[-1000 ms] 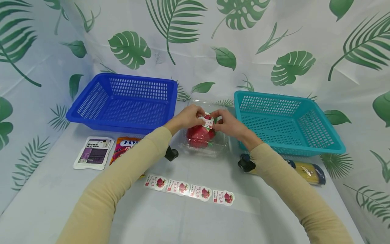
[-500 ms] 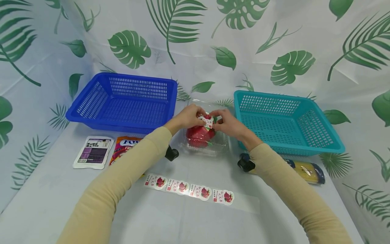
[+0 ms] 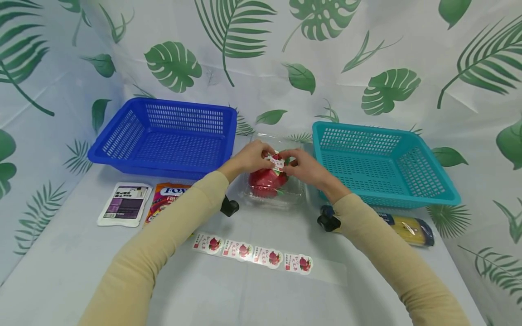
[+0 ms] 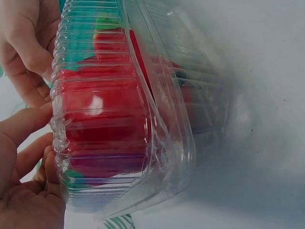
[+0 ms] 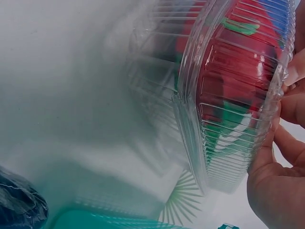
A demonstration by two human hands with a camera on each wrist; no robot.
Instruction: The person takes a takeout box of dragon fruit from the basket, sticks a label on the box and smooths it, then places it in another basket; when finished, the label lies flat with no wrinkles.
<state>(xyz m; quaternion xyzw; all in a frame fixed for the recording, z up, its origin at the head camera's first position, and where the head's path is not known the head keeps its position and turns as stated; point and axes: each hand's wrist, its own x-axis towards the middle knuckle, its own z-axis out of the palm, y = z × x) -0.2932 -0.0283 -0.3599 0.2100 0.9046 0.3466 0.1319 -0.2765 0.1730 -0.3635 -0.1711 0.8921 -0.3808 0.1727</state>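
Note:
A clear plastic clamshell box (image 3: pixel 297 195) sits lid up at the back middle of the table, with a red and green dragon fruit (image 3: pixel 267 182) inside. On top of its lid is a white sticker (image 3: pixel 277 164) printed with a red fruit. My left hand (image 3: pixel 253 156) holds the sticker's left side between thumb and fingers. From the other side, my right hand (image 3: pixel 305 168) holds its right edge. Both wrist views show the fingers against the ribbed lid; the sticker itself is hidden there.
A blue basket (image 3: pixel 163 171) stands left, a teal basket (image 3: pixel 387 199) right. At left lie a white-purple pack (image 3: pixel 125 204) and a FOX'S candy bag (image 3: pixel 161 199), partly under the left sleeve. A yellow pasta pack (image 3: pixel 409 230) lies right. In front is a strip of stickers (image 3: pixel 326 270).
Almost nothing differs: both hands stay at the sticker on the lid, with only a very slight shift. The box, baskets and packs have not moved.

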